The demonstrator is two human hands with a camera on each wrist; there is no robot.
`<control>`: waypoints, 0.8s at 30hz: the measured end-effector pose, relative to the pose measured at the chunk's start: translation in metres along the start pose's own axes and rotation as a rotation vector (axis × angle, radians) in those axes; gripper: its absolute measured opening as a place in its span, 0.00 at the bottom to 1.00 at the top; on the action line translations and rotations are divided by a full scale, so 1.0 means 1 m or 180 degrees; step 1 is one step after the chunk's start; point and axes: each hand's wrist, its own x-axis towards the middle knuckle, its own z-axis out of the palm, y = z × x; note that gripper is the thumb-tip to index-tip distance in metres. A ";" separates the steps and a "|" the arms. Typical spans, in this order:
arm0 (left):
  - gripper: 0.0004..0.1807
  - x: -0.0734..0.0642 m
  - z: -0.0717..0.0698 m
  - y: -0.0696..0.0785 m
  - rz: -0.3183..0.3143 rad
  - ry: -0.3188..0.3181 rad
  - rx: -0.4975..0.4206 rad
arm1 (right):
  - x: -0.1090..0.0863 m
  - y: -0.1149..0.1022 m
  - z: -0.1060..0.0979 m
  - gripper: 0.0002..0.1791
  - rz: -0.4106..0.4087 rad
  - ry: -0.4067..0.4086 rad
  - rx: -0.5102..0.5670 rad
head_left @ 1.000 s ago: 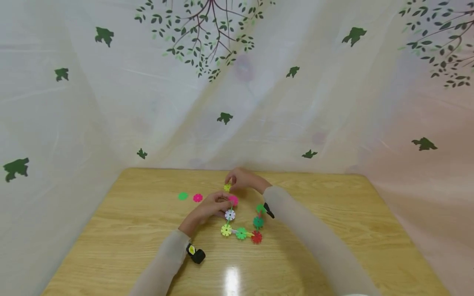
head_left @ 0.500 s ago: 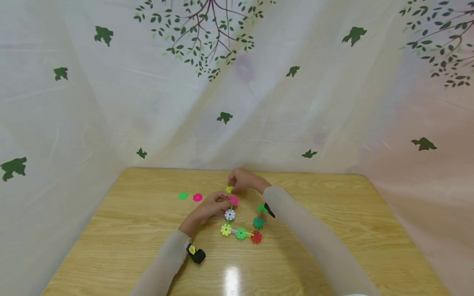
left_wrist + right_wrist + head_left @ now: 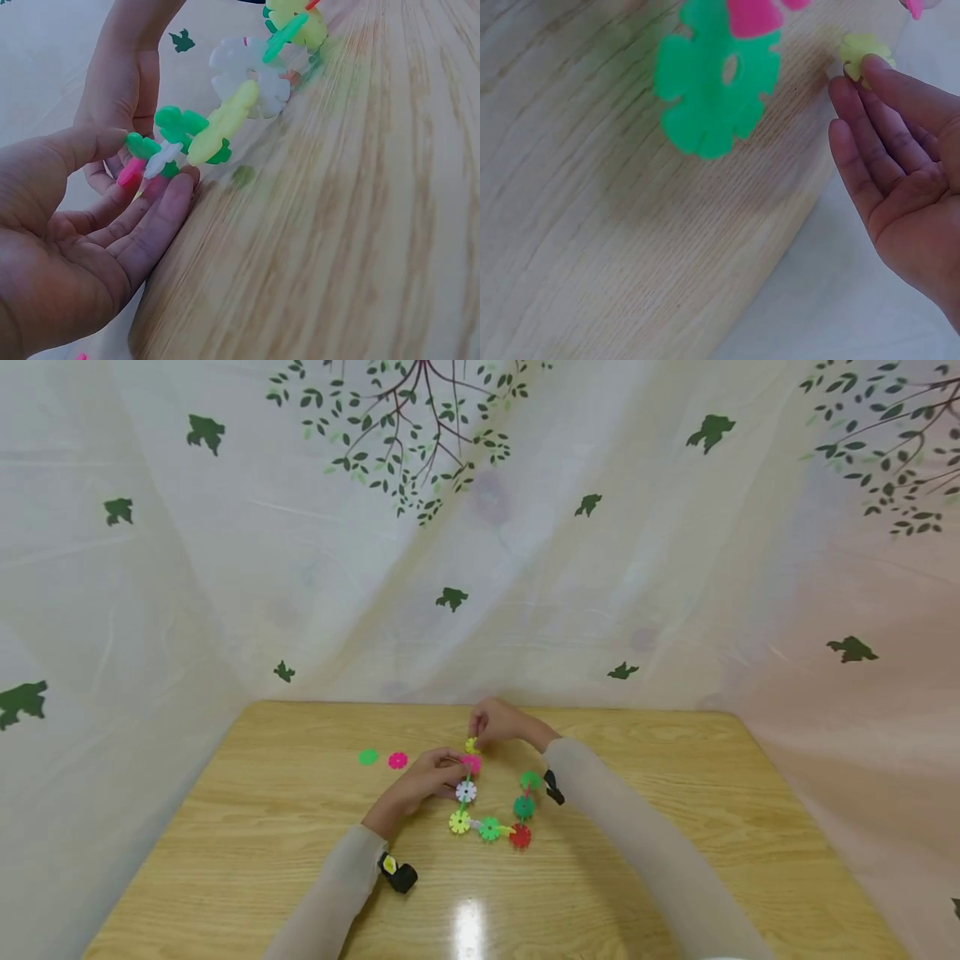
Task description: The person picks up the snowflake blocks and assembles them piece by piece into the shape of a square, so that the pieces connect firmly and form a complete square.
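Note:
Flower-shaped plastic discs, slotted together, form a chain that makes a U on the table in the head view. My left hand (image 3: 426, 781) pinches the chain's far left end at the pink disc (image 3: 472, 764), just above a white disc (image 3: 466, 792). Between thumb and fingertips, my right hand (image 3: 504, 721) pinches a yellow disc (image 3: 471, 746) right behind the pink one; whether the two touch, I cannot tell. The right wrist view shows this yellow disc (image 3: 864, 49) by its edge. Close to my right wrist is the chain's other end, a green disc (image 3: 530, 780).
A loose green disc (image 3: 368, 757) and a loose pink disc (image 3: 398, 761) lie left of my hands. The chain's near side runs from a yellow disc (image 3: 460, 822) to a red disc (image 3: 521, 836). Behind the wooden table (image 3: 675, 760) hangs a printed cloth (image 3: 525, 593).
My right hand has shifted slightly right and nearer, bringing the yellow disc close to the pink one. The left hand keeps its hold with little movement.

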 end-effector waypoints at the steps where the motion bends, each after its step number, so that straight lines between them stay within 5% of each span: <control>1: 0.20 0.001 0.000 -0.001 0.0002 0.0011 -0.0007 | -0.002 0.002 -0.001 0.07 -0.0028 -0.0034 0.0030; 7: 0.20 0.008 0.003 -0.003 0.0028 0.0142 -0.0081 | -0.014 0.010 -0.006 0.10 -0.0075 -0.0075 0.0141; 14: 0.21 0.015 0.005 0.000 -0.0010 0.0277 -0.0177 | -0.031 0.009 -0.015 0.07 0.0144 0.0148 0.0535; 24: 0.20 0.023 0.010 0.005 0.0066 0.0612 -0.0406 | -0.051 0.017 -0.010 0.06 -0.0055 0.0604 0.0839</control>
